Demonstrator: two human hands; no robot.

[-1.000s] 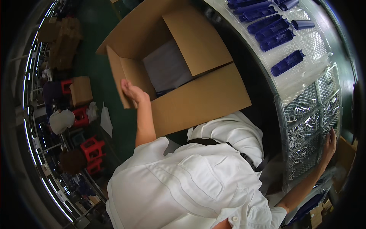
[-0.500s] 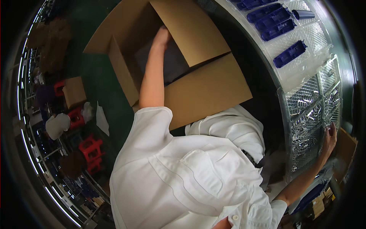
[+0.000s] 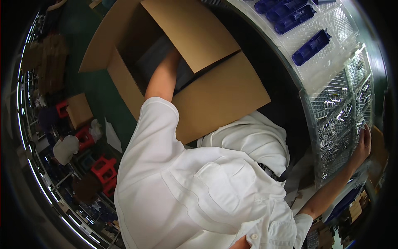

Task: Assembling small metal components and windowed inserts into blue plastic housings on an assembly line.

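Observation:
My left arm reaches down into an open cardboard box (image 3: 224,95). My left hand (image 3: 173,56) is deep inside it, beside a raised flap, and its fingers are hidden in the shade. Dark grey sheet-like material (image 3: 155,58) lies within the box, near that hand. Out to the right, my right hand (image 3: 364,143) is at the outer edge of a clear plastic tray (image 3: 311,124), its fingers drawn together. Whatever they pinch is too small to make out. Small shiny wire-like metal pieces (image 3: 331,103) lie scattered in the tray's sections.
Several dark blue plastic housings (image 3: 311,47) rest on a clear tray along the bench at the upper right. Cardboard (image 3: 379,153) stands beyond my right hand. To the left are red stools (image 3: 103,169), a brown carton (image 3: 79,110) and people seated along a workbench.
My left hand has gone lower into the box, further behind the flap. My right hand has shifted slightly up along the tray edge, its fingers closer together. The view has shifted a little.

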